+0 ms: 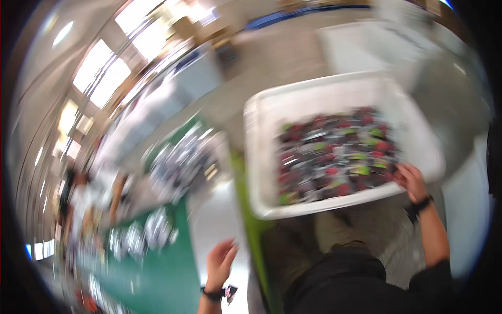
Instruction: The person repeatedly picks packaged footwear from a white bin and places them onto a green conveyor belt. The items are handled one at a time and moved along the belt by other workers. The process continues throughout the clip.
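Red, black and green packets (327, 152) in a white rectangular plastic tub (415, 136), right hand (411, 181) at its near right corner, grip unclear, left hand (220, 263) loosely spread

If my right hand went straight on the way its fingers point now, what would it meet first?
Probably the edge of the pile of small dark, red and green packets in the white rectangular plastic bin. Your right hand is by the bin's near right corner; blur hides whether it touches them.

White tub (262, 152) upright; dark, red, green packets (334, 154) inside.
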Available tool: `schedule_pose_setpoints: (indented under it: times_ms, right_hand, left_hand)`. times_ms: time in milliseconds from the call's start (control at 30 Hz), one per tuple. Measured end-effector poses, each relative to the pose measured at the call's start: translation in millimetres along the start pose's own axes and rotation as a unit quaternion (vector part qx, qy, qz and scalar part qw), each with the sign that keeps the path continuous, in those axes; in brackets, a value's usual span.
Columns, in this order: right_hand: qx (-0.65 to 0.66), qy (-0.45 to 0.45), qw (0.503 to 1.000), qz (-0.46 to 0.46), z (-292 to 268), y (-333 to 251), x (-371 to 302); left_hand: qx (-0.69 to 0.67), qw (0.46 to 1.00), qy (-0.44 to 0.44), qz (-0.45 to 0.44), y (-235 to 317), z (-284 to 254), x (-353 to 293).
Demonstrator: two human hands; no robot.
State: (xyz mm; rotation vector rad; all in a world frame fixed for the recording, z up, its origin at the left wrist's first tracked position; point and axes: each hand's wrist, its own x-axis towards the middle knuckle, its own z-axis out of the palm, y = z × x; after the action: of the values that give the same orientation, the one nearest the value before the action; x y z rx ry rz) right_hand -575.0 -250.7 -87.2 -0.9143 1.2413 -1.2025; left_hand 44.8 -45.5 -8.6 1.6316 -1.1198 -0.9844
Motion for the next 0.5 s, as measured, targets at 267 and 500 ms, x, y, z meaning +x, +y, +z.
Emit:
schedule_pose_setpoints:
  times_ms: [267,500]
  right_hand:
    - [-0.133,-0.101,0.984,0.066,93,79,-12]
    - [-0.205,-0.142,0.968,0.023,112,84,-15]
  left_hand:
    - [0.086,0.975,0.197,-0.057,-66,-108,-23]
    - [0.227,0.904,0.354,-0.08,-134,-221,24]
